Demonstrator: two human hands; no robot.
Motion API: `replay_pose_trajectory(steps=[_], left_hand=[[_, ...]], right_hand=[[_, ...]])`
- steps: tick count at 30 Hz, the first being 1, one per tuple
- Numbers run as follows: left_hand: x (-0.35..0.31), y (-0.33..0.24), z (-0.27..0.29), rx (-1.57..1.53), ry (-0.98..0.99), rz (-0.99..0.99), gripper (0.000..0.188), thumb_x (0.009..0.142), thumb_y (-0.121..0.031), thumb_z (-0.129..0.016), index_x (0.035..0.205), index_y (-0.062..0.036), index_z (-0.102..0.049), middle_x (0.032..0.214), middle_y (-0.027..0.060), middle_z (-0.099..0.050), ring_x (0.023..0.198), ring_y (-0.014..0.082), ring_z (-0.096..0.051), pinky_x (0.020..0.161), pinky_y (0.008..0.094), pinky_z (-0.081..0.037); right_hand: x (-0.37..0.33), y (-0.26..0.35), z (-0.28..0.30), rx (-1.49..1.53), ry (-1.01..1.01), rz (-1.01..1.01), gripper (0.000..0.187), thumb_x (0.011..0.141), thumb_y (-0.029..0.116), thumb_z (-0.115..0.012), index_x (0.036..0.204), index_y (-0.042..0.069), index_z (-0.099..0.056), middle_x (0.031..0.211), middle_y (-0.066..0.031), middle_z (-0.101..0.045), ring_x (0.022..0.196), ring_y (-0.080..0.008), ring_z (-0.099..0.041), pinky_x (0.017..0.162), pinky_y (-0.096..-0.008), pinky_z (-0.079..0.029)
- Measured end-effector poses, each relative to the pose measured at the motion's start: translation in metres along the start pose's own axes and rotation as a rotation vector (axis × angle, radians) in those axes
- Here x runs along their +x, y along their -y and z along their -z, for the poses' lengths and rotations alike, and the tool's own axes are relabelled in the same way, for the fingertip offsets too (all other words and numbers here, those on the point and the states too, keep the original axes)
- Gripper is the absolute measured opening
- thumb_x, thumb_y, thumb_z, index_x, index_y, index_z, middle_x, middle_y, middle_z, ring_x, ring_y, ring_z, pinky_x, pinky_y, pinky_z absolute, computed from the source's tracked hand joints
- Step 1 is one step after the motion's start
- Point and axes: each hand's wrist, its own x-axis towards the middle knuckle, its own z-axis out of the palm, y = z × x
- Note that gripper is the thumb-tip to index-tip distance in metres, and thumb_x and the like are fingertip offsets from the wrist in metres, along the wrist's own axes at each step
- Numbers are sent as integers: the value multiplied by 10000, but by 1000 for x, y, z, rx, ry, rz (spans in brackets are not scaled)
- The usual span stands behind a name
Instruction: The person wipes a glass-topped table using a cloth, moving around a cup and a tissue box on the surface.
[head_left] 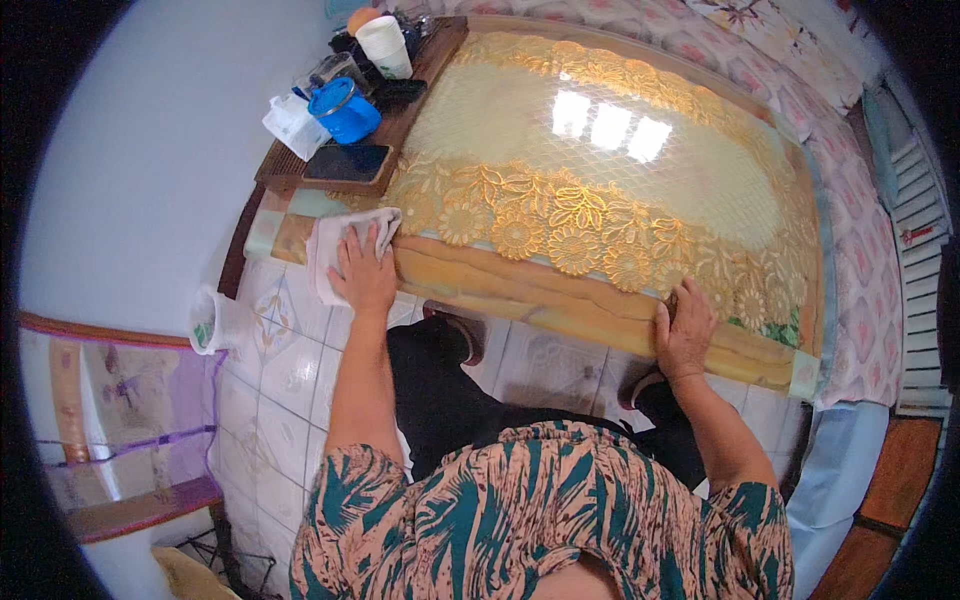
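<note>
My left hand [364, 272] presses on a folded pale pink cloth [325, 240] at the near left corner of the table, its fingers over the cloth. Part of the cloth hangs past the front edge. The table [560, 300] has a clear glossy cover and gold flower-patterned lace [575, 215] on its top. Toward the right, my right hand [688, 325] rests on the table's front edge with its fingers slightly bent and apart, holding nothing.
A dark wooden stand [435, 65] at the far left holds a phone [347, 163], a blue cup [345, 110], white paper cups [385, 47] and a white packet [295, 125]. A white bin [220, 320] stands on the tiled floor. Patterned pink fabric [850, 250] lines the right side.
</note>
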Motion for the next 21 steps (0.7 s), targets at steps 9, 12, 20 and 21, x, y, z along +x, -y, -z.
replay_pose_trajectory(steps=[9,12,20,21], left_hand=[[-117,-179,38,-257,137,-693,614,826,-407,-582,1403,-291,-407,1498,120,-293,1378,305,-274,1042,645,-163],[-108,-177,19,-322,75,-723,571,832,-302,-536,1392,-276,-432,1484,98,-331,1371,300,-293,1060,619,-142],[48,-147,-1,-17,224,-196,612,898,-462,-492,1461,-343,-284,1549,61,-209,1421,294,-185,1064,645,-134],[57,-144,-4,-18,217,-167,605,905,-465,-480,1463,-344,-279,1552,64,-200,1422,301,-179,1064,647,-136]], right_hand=[[1,-3,-1,13,-7,-9,443,853,294,-594,1214,55,-497,1357,-147,-459,1252,-333,-421,1029,-476,-295],[1,-1,2,30,4,-9,437,852,286,-595,1208,52,-498,1357,-152,-457,1254,-334,-419,1029,-475,-296],[2,5,6,72,8,-24,432,851,286,-589,1199,43,-508,1351,-163,-459,1250,-330,-424,1023,-468,-298],[2,5,6,96,14,-45,423,851,294,-587,1184,41,-519,1339,-163,-469,1245,-330,-430,1019,-463,-301]])
